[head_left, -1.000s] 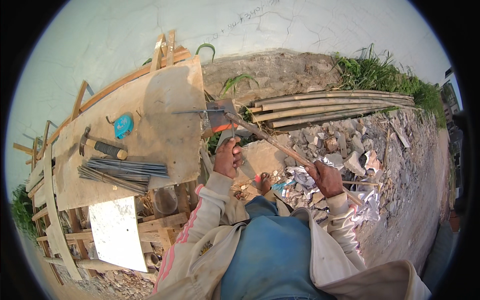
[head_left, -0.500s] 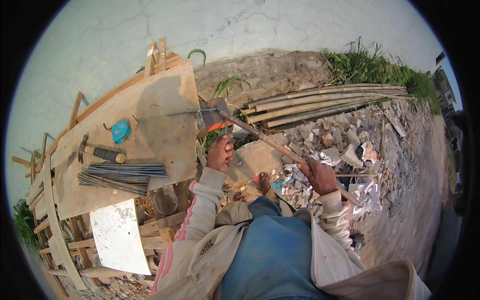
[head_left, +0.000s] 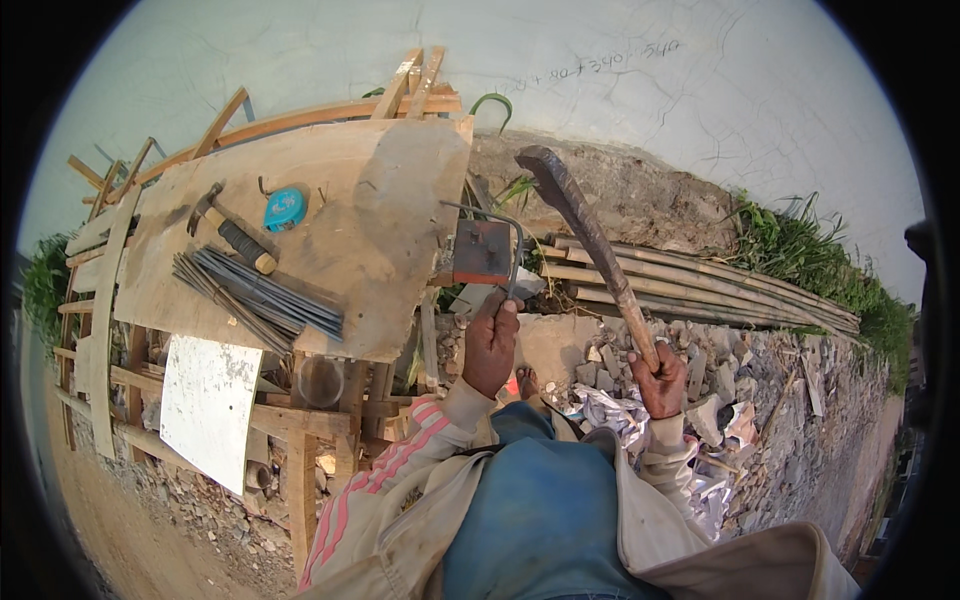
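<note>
My left hand (head_left: 490, 345) is closed around the lower end of a thin steel rod (head_left: 517, 255), bent near its top so that one leg runs left above the bench edge. Just behind the rod, a reddish-brown metal plate (head_left: 478, 262) is at the right edge of the plywood bench top (head_left: 365, 245). In my right hand (head_left: 661, 382), fingers wrapped round its lower end, is a long rusty rebar bending bar (head_left: 600, 245). Its thick, angled head points up and left, apart from the rod.
On the plywood lie a hammer (head_left: 235, 238), a blue tape measure (head_left: 285, 208) and a bundle of steel rods (head_left: 265, 300). Bamboo poles (head_left: 700, 285) stretch along the wall's foot. Broken rubble (head_left: 705, 425) covers ground to the right. A white board (head_left: 210, 405) hangs at the bench's front.
The bending bar has come away from the steel rod and swung up, its head now raised. My left hand keeps hold of the rod, whose angle has shifted. The view has turned as well.
</note>
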Action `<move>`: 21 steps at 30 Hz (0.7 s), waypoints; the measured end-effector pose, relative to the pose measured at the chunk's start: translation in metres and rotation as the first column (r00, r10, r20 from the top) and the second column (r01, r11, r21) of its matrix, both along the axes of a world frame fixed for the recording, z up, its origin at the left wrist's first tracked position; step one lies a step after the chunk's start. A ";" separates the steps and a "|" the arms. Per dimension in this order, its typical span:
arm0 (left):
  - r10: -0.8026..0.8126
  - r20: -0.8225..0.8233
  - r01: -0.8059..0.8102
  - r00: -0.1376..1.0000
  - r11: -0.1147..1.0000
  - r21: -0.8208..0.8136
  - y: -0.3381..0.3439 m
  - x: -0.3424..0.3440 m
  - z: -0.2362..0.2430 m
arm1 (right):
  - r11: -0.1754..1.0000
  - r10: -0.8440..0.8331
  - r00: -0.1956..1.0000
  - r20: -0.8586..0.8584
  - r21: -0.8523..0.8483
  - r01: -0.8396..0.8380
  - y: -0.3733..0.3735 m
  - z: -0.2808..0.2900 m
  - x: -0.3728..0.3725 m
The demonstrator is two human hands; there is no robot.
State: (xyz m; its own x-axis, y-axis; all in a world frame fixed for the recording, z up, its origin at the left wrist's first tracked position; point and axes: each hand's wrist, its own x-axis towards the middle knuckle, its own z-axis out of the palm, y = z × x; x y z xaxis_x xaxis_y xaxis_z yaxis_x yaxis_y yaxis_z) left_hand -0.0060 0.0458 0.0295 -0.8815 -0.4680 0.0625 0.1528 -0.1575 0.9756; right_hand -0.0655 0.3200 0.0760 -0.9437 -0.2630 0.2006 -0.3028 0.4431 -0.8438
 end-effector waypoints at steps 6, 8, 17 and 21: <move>0.299 -0.107 -0.309 0.948 0.787 -0.533 -0.020 0.012 0.033 | 0.961 0.210 0.964 0.161 -0.216 -0.173 -0.033 0.024 -0.085; 0.222 -0.007 -0.201 0.975 0.871 -0.449 -0.027 0.016 0.043 | 0.915 0.314 0.927 0.204 -0.325 -0.238 -0.043 0.028 -0.115; 0.220 0.204 -0.177 0.954 0.962 -0.209 -0.021 0.019 0.025 | 0.670 0.742 0.549 0.384 -0.444 -0.595 -0.084 -0.032 -0.197; 0.411 0.314 -0.171 0.856 0.798 -0.578 -0.035 0.017 0.005 | 0.667 0.736 0.475 0.483 -0.397 -0.631 -0.095 -0.043 -0.195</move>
State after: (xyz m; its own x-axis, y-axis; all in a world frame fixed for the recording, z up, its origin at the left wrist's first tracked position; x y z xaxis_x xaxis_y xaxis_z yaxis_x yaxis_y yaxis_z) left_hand 0.0112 0.0108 0.0342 -0.7049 -0.7081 0.0410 -0.3183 0.3676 0.8738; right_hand -0.2604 0.2251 0.0327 -0.4054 -0.8932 -0.1944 0.0949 0.1704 -0.9808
